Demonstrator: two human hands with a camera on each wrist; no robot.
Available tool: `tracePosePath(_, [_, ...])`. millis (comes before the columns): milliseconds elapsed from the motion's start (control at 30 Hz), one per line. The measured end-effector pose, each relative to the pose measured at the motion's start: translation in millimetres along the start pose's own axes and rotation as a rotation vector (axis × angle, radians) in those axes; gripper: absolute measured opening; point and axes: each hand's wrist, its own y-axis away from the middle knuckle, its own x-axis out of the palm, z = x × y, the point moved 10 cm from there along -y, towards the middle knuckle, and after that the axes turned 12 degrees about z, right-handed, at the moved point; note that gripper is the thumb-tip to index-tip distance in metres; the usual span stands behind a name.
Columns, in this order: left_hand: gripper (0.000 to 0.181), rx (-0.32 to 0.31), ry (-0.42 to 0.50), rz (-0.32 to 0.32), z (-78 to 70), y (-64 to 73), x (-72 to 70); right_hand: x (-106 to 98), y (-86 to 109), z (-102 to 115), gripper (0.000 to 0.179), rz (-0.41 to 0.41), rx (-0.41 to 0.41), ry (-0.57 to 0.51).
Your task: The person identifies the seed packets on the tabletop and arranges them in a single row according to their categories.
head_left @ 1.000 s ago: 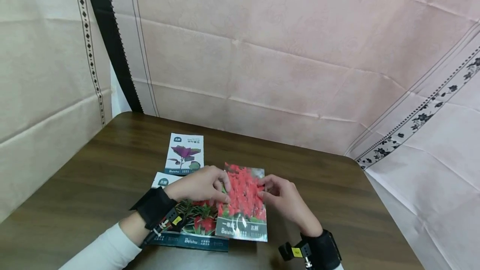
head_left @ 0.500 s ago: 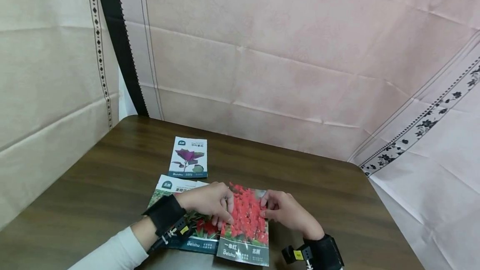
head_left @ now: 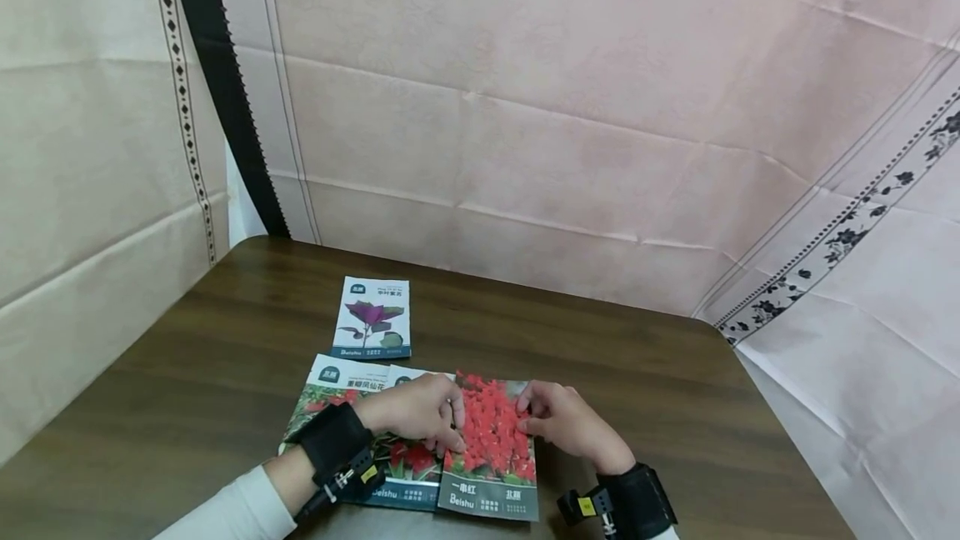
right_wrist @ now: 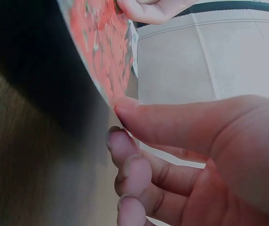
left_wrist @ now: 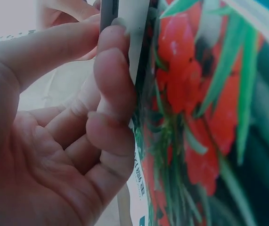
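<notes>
A seed packet [head_left: 491,448] with massed red flowers and a grey-green bottom band lies between both hands. My left hand [head_left: 416,408] pinches its left edge, and my right hand [head_left: 566,419] holds the right edge between thumb and forefinger. In the right wrist view this packet [right_wrist: 101,52] stands off the wood, with a dark shadow below. Its left side overlaps a middle red-flower packet [head_left: 412,494], which in turn overlaps a left packet [head_left: 348,375]. My left hand and wrist hide much of these two. Close beside my left fingers, the left wrist view shows a red-flower packet [left_wrist: 181,80].
Behind the row lies a smaller white packet [head_left: 372,319] with a purple plant picture. All are on a brown wooden table [head_left: 637,365] with rounded far corners. A pale creased cloth [head_left: 480,157] hangs behind it. Each wrist wears a black strap with a small camera.
Both hands have brought the red-flower packet toward me and lowered its bottom edge to near the bottom of the neighbouring packets. In the last half second the hands have hardly moved.
</notes>
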Motion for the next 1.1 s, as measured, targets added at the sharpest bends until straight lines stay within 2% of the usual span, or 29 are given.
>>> tracePosePath(633, [0.018, -0.054, -0.052, -0.026, 12.5, -3.7, -0.2, 8, -9.6, -10, 0.013, -0.018, 0.045, 0.064])
tracePosePath(833, [0.018, -0.058, -0.085, -0.024, 13.0, -4.9, 1.1, 11, -9.0, -11, 0.013, -0.005, 0.043, 0.084])
tracePosePath(1100, [0.018, -0.064, -0.154, -0.035, 11.8, -6.0, 1.1, 17, -8.4, -12, 0.018, 0.048, 0.083, 0.123])
